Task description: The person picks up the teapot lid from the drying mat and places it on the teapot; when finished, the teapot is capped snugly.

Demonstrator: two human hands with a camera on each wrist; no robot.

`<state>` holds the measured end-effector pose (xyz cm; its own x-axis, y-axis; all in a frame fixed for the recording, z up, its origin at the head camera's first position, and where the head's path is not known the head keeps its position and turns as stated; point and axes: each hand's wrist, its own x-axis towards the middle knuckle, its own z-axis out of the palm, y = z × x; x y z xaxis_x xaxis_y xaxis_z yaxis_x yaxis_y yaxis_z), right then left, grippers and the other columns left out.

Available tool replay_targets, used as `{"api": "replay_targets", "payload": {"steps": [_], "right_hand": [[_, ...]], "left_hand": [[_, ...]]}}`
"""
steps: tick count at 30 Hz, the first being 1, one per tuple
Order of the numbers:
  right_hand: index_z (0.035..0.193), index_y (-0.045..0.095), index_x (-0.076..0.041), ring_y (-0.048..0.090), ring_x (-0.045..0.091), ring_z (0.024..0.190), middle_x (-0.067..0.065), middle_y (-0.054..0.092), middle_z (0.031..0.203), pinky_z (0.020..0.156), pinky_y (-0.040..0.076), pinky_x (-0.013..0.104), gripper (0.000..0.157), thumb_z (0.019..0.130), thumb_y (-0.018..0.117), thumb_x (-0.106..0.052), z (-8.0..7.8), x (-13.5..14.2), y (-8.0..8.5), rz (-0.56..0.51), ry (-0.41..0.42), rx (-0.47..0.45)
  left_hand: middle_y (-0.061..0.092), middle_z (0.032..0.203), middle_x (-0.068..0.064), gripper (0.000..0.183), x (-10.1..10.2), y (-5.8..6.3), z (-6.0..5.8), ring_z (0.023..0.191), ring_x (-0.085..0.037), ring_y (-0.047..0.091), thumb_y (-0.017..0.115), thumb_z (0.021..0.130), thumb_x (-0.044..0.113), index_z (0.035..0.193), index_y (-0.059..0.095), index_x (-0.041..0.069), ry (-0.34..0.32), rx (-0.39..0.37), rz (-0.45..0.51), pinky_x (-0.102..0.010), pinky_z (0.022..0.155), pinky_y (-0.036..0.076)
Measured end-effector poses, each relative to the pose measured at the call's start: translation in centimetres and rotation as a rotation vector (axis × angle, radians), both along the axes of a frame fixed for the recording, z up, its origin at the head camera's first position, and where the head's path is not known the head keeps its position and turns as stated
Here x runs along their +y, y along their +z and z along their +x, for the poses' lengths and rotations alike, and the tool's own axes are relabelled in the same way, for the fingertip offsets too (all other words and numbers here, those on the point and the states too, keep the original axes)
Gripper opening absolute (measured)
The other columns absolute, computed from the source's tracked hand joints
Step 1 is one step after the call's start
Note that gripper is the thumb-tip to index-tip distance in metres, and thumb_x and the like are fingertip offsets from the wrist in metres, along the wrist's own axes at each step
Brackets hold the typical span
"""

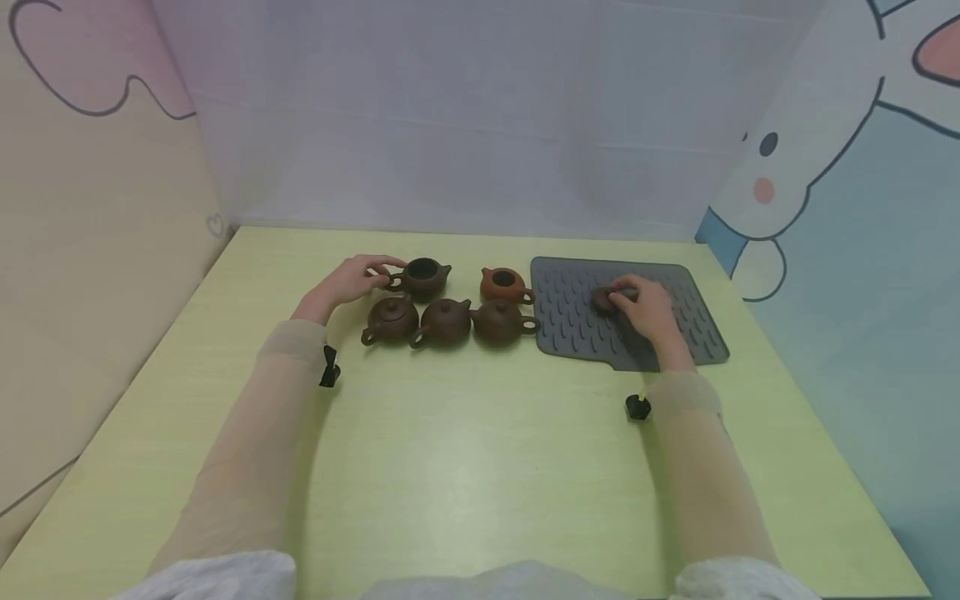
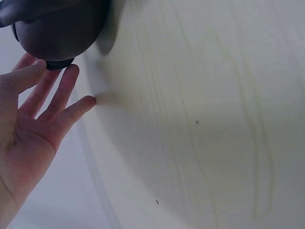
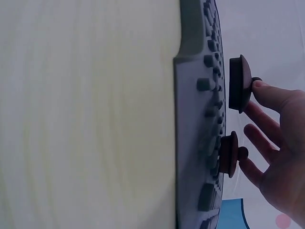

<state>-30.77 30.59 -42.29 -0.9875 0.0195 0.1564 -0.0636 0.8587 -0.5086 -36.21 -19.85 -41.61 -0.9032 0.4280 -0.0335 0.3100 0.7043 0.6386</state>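
Observation:
At the back of the table, my left hand (image 1: 351, 280) pinches the handle of a dark brown teapot (image 1: 433, 287) with no lid on. The left wrist view shows the thumb and fingers at the handle below the rounded teapot body (image 2: 62, 36), with the little finger stretched out. Over the grey mat, my right hand (image 1: 649, 310) holds a dark brown teapot lid (image 1: 602, 302) by its knob. In the right wrist view this lid (image 3: 239, 85) is raised off the mat. A smaller reddish-brown lid (image 3: 228, 155) rests on the mat's studs, close by the other fingers.
Three lidded brown teapots, a left one (image 1: 393, 320), a middle one (image 1: 446, 322) and a right one (image 1: 498, 323), stand in a row in front. A reddish-brown lidless teapot (image 1: 502, 286) is behind them. The studded grey mat (image 1: 570, 333) lies on the right.

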Motion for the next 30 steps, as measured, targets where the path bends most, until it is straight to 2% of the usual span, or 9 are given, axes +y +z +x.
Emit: {"api": "replay_targets", "payload": {"steps": [2,6,8,13,20,30], "right_hand": [[0.124,0.063,-0.004,0.056,0.039,0.122,0.020,0.063,0.129,0.108,0.038,0.058,0.028,0.101,0.058,-0.019,-0.3,-0.5,0.3,0.002,0.004,0.004],[0.124,0.063,-0.006,0.052,0.038,0.128,0.018,0.064,0.130,0.114,0.029,0.061,0.028,0.101,0.058,-0.021,-1.0,-1.7,0.9,0.041,0.002,0.029],[0.124,0.063,-0.006,0.052,0.037,0.128,0.018,0.064,0.130,0.114,0.029,0.060,0.027,0.101,0.058,-0.020,-1.3,-2.3,1.4,0.033,0.017,0.045],[0.123,0.062,-0.002,0.054,0.038,0.125,0.021,0.063,0.129,0.108,0.040,0.055,0.027,0.101,0.057,-0.016,-2.1,-4.0,2.5,-0.049,0.110,0.058],[0.122,0.063,-0.004,0.052,0.036,0.129,0.019,0.063,0.128,0.110,0.039,0.053,0.025,0.100,0.058,-0.016,-3.0,-6.5,3.8,-0.120,0.192,0.072],[0.120,0.064,-0.003,0.054,0.033,0.127,0.017,0.064,0.128,0.111,0.040,0.050,0.024,0.099,0.059,-0.014,-4.4,-11.4,5.2,-0.199,0.257,0.072]], "left_hand": [[0.065,0.126,-0.024,0.042,0.0,0.0,0.0,0.123,-0.042,0.058,0.050,0.101,0.007,0.142,0.054,0.017,0.001,0.001,0.000,-0.054,0.099,0.049],[0.064,0.126,-0.024,0.042,0.1,0.2,0.1,0.124,-0.042,0.058,0.050,0.101,0.006,0.142,0.053,0.017,-0.003,0.002,0.001,-0.054,0.099,0.048],[0.064,0.126,-0.024,0.042,0.2,0.2,0.2,0.124,-0.042,0.058,0.050,0.101,0.006,0.142,0.053,0.016,-0.004,0.002,0.002,-0.054,0.099,0.048],[0.065,0.126,-0.024,0.043,0.3,0.3,0.4,0.124,-0.041,0.057,0.050,0.101,0.005,0.142,0.053,0.016,0.003,0.003,-0.002,-0.054,0.098,0.048],[0.065,0.125,-0.025,0.044,0.4,0.4,0.5,0.122,-0.043,0.059,0.049,0.101,0.005,0.144,0.052,0.016,-0.004,0.002,-0.002,-0.054,0.100,0.048],[0.065,0.126,-0.025,0.044,0.3,0.4,0.5,0.123,-0.043,0.058,0.049,0.101,0.006,0.144,0.052,0.016,-0.001,-0.006,-0.004,-0.054,0.100,0.048]]}}
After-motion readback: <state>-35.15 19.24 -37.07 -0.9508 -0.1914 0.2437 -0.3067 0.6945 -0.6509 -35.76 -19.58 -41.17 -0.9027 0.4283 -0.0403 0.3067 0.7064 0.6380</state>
